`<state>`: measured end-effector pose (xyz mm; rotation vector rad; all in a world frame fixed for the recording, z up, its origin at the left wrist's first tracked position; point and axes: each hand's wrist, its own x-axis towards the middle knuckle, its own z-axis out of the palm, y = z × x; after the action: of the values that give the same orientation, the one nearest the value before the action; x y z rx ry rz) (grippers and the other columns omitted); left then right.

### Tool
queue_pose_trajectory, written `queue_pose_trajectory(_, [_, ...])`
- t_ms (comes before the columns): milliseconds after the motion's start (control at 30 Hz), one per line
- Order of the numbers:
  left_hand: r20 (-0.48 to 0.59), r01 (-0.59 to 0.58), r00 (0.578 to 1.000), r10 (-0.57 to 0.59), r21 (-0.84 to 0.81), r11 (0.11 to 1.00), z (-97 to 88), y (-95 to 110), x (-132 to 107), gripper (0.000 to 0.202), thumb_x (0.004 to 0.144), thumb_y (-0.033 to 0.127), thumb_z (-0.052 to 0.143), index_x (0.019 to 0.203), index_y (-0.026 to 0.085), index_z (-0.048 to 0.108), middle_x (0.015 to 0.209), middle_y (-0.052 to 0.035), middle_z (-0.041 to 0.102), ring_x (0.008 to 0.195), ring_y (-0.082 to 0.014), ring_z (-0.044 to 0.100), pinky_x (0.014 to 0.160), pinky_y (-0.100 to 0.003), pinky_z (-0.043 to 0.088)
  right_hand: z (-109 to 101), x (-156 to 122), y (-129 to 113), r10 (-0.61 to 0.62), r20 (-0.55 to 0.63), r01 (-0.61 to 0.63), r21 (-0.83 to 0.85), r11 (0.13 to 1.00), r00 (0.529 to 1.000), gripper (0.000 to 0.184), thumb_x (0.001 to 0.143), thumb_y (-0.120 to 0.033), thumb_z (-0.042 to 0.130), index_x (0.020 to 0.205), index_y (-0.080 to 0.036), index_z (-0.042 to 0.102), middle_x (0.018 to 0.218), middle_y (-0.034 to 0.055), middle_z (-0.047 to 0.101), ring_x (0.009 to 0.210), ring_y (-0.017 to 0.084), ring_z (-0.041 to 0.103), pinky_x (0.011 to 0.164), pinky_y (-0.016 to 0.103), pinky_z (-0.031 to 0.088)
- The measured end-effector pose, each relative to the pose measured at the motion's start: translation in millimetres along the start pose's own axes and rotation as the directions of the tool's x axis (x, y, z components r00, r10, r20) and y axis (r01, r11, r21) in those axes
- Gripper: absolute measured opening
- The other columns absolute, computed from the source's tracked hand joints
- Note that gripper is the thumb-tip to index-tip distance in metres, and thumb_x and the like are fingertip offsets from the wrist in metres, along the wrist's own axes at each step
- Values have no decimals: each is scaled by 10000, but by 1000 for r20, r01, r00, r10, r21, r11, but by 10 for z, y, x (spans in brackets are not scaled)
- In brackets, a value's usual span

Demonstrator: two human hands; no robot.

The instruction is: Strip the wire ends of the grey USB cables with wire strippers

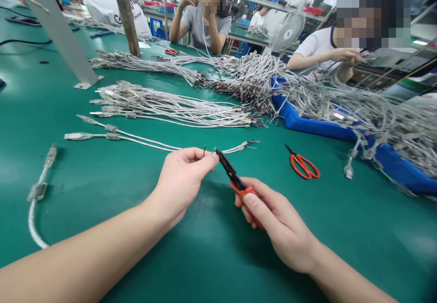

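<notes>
Between its thumb and fingertips my left hand (186, 177) pinches the wire end of a white USB cable (33, 216); the cable's middle is hidden beneath my forearm, and its plug lies on the left. Thin wires stick up from my fingertips. My right hand (273, 221) is wrapped round the orange-red handles of a pair of wire strippers (239, 182). Their black jaws touch or nearly touch the wires at my left fingertips. Just beyond lie two white USB cables (146, 142) with split wire ends, partly behind my left hand.
A bundle of cables (164, 107) lies farther back, beside a tangled heap (256, 77). Blue trays (314, 127) piled with cables line the right. Red-handled scissors (303, 165) rest on the green table (205, 257). A metal post (64, 34) stands left; co-workers sit across.
</notes>
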<state>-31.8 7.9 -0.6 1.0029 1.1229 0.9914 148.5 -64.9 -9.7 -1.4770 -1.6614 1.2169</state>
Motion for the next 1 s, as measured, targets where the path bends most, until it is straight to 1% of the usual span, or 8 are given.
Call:
queue_pose_trajectory(267, [4,-1,1000,1,5,1000,8,15,9,246,754,365,702,637,162,628,642,26,587,537,-77,382,537,-261,258,-6,8,-1,-54,-29,49,-165,985,998,318,995,-444,358,1180,-217,480,775,-9,572,578,122,468,551,269,408])
queue_pose_trajectory(467, [-3,2,1000,-2,-10,1000,-1,1,1,237,743,366,712,647,160,644,635,28,582,534,-76,379,536,-260,258,-5,27,-49,-126,-78,97,-301,949,989,291,983,-393,384,1176,-203,495,741,1,593,596,148,523,577,281,434])
queue_pose_trajectory(567, [6,-12,1000,12,-36,999,-2,16,-3,232,739,353,717,638,159,638,635,28,582,529,-76,377,535,-260,260,10,41,-37,-155,-76,117,-362,925,985,349,974,-384,393,1260,-194,457,877,53,640,737,194,598,669,317,476])
queue_pose_trajectory(667, [22,-30,999,31,-78,997,4,45,-15,211,750,331,710,656,157,638,638,31,571,531,-73,372,530,-254,258,38,36,-33,-169,-60,133,-395,909,984,377,972,-369,397,1311,-205,410,1067,97,624,923,227,609,792,352,489])
queue_pose_trajectory(833, [65,-83,993,94,-158,984,7,67,-30,262,766,320,712,616,157,573,649,29,549,551,-72,357,527,-236,255,60,13,-95,-203,-78,163,-358,919,976,376,978,-331,396,1345,-277,335,1229,82,553,1087,210,571,928,356,467])
queue_pose_trajectory(900, [80,-78,992,93,-176,981,2,65,-33,266,769,315,714,618,160,560,603,43,494,542,-73,325,520,-232,240,52,18,-106,-217,-114,165,-351,922,969,384,953,-323,453,1317,-271,343,1214,80,560,1052,207,587,913,353,477])
queue_pose_trajectory(967, [101,-56,992,77,-192,980,-3,63,-46,257,775,314,713,633,162,563,569,56,434,530,-73,283,509,-230,214,42,33,-92,-221,-155,159,-335,929,963,385,917,-297,511,1269,-250,363,1122,73,600,941,198,618,845,341,503])
queue_pose_trajectory(1000, [115,-48,991,72,-200,979,-6,62,-57,254,774,314,716,638,160,567,575,54,438,529,-72,270,504,-231,202,37,44,-76,-224,-176,159,-325,932,958,378,900,-283,531,1243,-241,376,1067,64,616,884,192,624,810,334,512])
